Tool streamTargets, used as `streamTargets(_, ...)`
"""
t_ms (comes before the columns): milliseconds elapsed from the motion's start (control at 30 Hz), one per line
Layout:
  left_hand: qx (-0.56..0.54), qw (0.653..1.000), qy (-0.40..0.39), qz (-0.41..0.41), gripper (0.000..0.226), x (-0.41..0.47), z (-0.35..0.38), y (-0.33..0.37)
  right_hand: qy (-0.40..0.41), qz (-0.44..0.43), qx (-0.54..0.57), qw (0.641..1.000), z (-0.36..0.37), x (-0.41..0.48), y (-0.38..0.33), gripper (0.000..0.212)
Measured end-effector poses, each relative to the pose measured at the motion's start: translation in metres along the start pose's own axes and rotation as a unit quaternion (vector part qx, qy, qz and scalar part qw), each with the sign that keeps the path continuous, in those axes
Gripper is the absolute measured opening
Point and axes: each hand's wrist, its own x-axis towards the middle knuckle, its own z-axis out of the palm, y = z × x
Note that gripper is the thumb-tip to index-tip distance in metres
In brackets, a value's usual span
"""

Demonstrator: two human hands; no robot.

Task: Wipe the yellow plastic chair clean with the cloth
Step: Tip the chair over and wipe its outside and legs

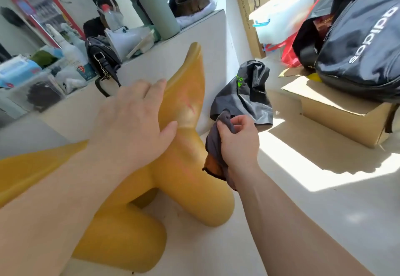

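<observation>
The yellow plastic chair (186, 180) stands on the floor in the middle of the view, with thick rounded legs and a tall narrow part rising at its far end. Faint red marks show on that upright part. My left hand (134, 120) grips the upright part, fingers over its far side and thumb on the near side. My right hand (236, 143) is just right of the chair, shut on a bunched grey cloth (214, 146) with an orange edge. The cloth hangs beside the chair's side; I cannot tell whether it touches.
A low white ledge (194, 37) behind the chair carries bottles, a black handbag (101, 59) and clutter. A crumpled grey bag (249, 94) lies on the floor just beyond my right hand. A cardboard box (337, 111) under a black backpack (363, 44) stands at the right.
</observation>
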Motion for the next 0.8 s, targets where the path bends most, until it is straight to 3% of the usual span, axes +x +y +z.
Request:
streamTargets(200,-0.046,0.998,-0.039,-0.028,0.074,0.043,-0.001,0.002,-0.062,0.094,0.191,0.975,0.007,0.024,-0.01,0.008)
streamTargets(267,-0.074,0.995,-0.055,-0.032,0.071,0.056,0.001,0.003,-0.087,0.118,0.248,0.958,0.01,0.034,-0.017,0.02)
streamTargets(333,-0.086,0.993,-0.072,-0.026,0.068,0.07,0.005,0.004,-0.096,0.119,0.257,0.954,0.012,0.044,-0.013,0.043)
streamTargets(400,-0.098,0.992,-0.076,-0.02,0.062,0.084,0.008,0.004,-0.099,0.099,0.263,0.955,0.012,0.05,-0.009,0.051)
streamTargets(500,-0.165,0.982,-0.09,-0.026,0.045,0.101,0.01,0.008,-0.079,0.101,0.267,0.955,0.009,0.061,-0.003,0.04)
streamTargets(600,-0.282,0.951,-0.111,-0.069,0.036,0.102,0.012,0.009,-0.068,0.101,0.262,0.957,0.011,0.074,0.003,0.047)
streamTargets(800,-0.311,0.939,-0.116,-0.085,0.035,0.101,0.017,0.008,-0.061,0.037,0.221,0.973,0.037,0.081,0.003,0.025)
